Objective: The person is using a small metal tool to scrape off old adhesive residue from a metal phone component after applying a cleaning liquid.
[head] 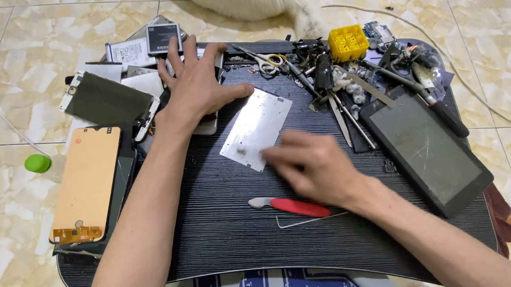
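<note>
Flat on the dark tabletop [225,232] lies a silver metal plate [256,128], between the two hands. The left hand [197,82] is spread open, fingers splayed, palm down on a pile of phone parts at the plate's upper left; it grips nothing. The right hand [315,166] is blurred, loosely open, fingertips at the plate's lower right corner; whether they touch it I cannot tell. Just below that hand lie a red-handled tool [294,206] and a thin bent wire [309,219]. To the right sits a dark tablet [428,149], tilted. At the left edge rests a phone screen [88,181], copper back up. Along the far edge are scissors [266,61], a yellow box [348,42] and a clutter of tools.
</note>
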